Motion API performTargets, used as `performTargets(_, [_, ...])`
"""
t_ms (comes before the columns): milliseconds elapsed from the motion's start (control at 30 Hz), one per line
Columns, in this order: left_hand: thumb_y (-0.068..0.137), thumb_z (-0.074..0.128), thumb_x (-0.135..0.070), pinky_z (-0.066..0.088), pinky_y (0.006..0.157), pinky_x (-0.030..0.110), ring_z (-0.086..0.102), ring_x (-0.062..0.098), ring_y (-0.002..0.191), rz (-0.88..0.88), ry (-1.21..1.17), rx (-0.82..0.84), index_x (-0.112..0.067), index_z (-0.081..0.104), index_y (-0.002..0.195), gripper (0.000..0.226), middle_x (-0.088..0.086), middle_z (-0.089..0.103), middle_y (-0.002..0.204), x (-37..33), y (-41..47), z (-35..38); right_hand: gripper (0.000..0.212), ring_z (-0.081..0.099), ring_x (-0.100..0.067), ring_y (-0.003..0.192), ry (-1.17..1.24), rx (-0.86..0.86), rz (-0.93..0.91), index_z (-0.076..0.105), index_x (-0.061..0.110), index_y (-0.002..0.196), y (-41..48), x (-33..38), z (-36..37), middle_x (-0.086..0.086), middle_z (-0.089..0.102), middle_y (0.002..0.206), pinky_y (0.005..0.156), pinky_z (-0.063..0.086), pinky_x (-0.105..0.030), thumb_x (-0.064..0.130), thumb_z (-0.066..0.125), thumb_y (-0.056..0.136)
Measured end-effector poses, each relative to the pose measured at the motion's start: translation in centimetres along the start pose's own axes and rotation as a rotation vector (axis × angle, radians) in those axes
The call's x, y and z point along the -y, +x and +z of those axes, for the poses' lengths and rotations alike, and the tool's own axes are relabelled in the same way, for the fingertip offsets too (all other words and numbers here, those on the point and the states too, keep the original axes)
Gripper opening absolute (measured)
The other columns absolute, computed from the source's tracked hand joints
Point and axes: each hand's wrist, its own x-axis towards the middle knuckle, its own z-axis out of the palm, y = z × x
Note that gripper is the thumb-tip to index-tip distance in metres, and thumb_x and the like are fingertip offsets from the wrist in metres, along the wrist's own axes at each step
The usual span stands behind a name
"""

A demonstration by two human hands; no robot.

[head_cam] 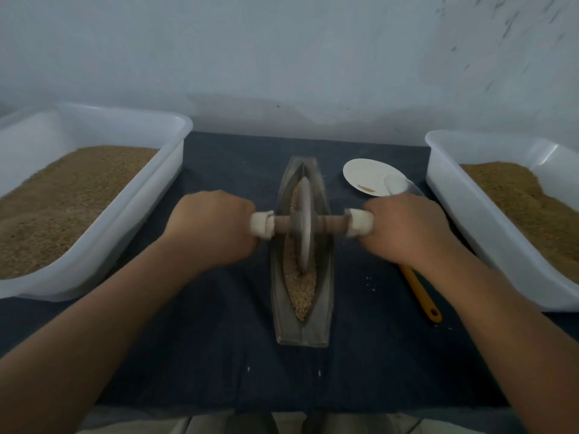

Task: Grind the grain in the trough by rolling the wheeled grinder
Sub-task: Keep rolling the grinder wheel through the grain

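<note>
Grain (301, 285) lies along the hollow of a narrow, boat-shaped trough (326, 270) that sits lengthwise on a dark blue cloth (219, 339), pointing away from the person. Standing upright in that hollow, about midway along it, is the wheel of the wheeled grinder (303, 225), its axle running crosswise over the trough's rims. The left hand (213, 228) has its fingers curled round the pale wrapped handle at the axle's left end, and the right hand (407, 228) grips the matching handle at the right end; both forearms reach in from the near edge. To the left stands a white tub (150, 195) heaped with brown grain, and another white tub (463, 195) with a similar heap stands on the right. Beyond the right hand lies a white plate (363, 173), and a yellow-handled spoon (421, 296) lies partly hidden under that wrist.
</note>
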Motion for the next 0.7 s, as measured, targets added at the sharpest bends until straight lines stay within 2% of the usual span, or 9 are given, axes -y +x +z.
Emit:
performTargets(67, [0.079,0.053,-0.055,0.04,0.057,0.03,0.05,0.017,0.059,-0.029,0.036,0.006,-0.03,0.053,0.07,0.027,-0.01,0.054,0.067,-0.2,3.3,-0.2,0.03,0.053,-0.019,0.07,0.012,-0.029,0.095,0.059,0.029,0.073,2.6,0.2,1.0,0.01,0.054,0.069,0.058,0.035,-0.031,0.056,0.063,0.085])
performTargets(133, [0.076,0.052,-0.051,0.042,0.061,0.032,0.052,0.021,0.064,-0.054,0.057,0.006,-0.027,0.057,0.073,0.025,-0.008,0.055,0.07,-0.2,6.2,-0.7,0.03,0.057,-0.023,0.071,0.041,-0.05,0.157,0.06,0.022,0.074,4.9,0.3,1.5,0.006,0.059,0.071,0.062,0.04,-0.032,0.049,0.062,0.087])
performTargets(233, [0.076,0.052,-0.048,0.039,0.06,0.032,0.051,0.021,0.063,-0.023,0.098,0.001,-0.027,0.057,0.073,0.022,-0.007,0.056,0.071,-0.4,7.3,-1.3,0.03,0.061,-0.025,0.075,0.062,0.029,0.193,0.062,0.022,0.076,5.1,0.3,1.6,0.006,0.059,0.072,0.063,0.042,-0.032,0.05,0.058,0.088])
performTargets(300, [0.08,0.054,-0.048,0.034,0.054,0.028,0.049,0.016,0.058,0.017,0.127,-0.001,-0.028,0.056,0.071,0.022,-0.008,0.057,0.07,-0.4,5.9,-1.3,0.034,0.058,-0.023,0.071,0.058,0.031,0.168,0.06,0.027,0.076,2.7,0.1,1.6,0.01,0.053,0.067,0.054,0.033,-0.029,0.058,0.056,0.088])
performTargets(367, [0.081,0.057,-0.052,0.027,0.048,0.025,0.045,0.011,0.052,0.066,0.154,-0.038,-0.031,0.05,0.066,0.027,-0.011,0.052,0.062,0.0,2.9,-0.9,0.037,0.051,-0.016,0.058,0.044,-0.03,0.096,0.054,0.031,0.071,-0.7,0.1,1.5,0.012,0.048,0.061,0.048,0.026,-0.026,0.065,0.054,0.084])
performTargets(433, [0.076,0.066,-0.055,0.021,0.046,0.021,0.038,0.006,0.044,0.12,0.206,-0.136,-0.033,0.04,0.061,0.037,-0.013,0.041,0.052,0.2,-0.3,-0.4,0.035,0.044,-0.006,0.051,0.064,-0.053,0.055,0.05,0.034,0.069,-3.5,0.3,1.1,0.012,0.048,0.056,0.045,0.024,-0.025,0.067,0.052,0.079])
performTargets(500, [0.072,0.071,-0.056,0.018,0.046,0.018,0.033,0.005,0.04,0.121,0.214,-0.22,-0.034,0.036,0.058,0.045,-0.015,0.035,0.047,0.4,-1.1,0.0,0.032,0.042,-0.005,0.049,0.059,-0.064,0.048,0.05,0.034,0.069,-4.3,0.3,1.4,0.013,0.048,0.055,0.044,0.024,-0.024,0.066,0.05,0.076])
performTargets(633, [0.08,0.057,-0.053,0.035,0.054,0.027,0.049,0.015,0.055,0.026,0.109,-0.062,-0.03,0.052,0.066,0.027,-0.011,0.052,0.062,0.2,3.8,0.0,0.028,0.048,-0.019,0.056,0.015,-0.133,0.12,0.054,0.026,0.072,0.1,0.5,2.3,0.009,0.048,0.057,0.048,0.024,-0.025,0.052,0.062,0.078])
performTargets(700, [0.08,0.056,-0.052,0.04,0.06,0.032,0.051,0.02,0.061,-0.034,0.055,-0.019,-0.029,0.056,0.069,0.026,-0.01,0.055,0.068,0.1,6.7,-0.2,0.023,0.054,-0.023,0.06,0.023,-0.126,0.166,0.054,0.021,0.072,3.8,0.5,2.1,0.005,0.052,0.062,0.051,0.031,-0.027,0.041,0.063,0.078])
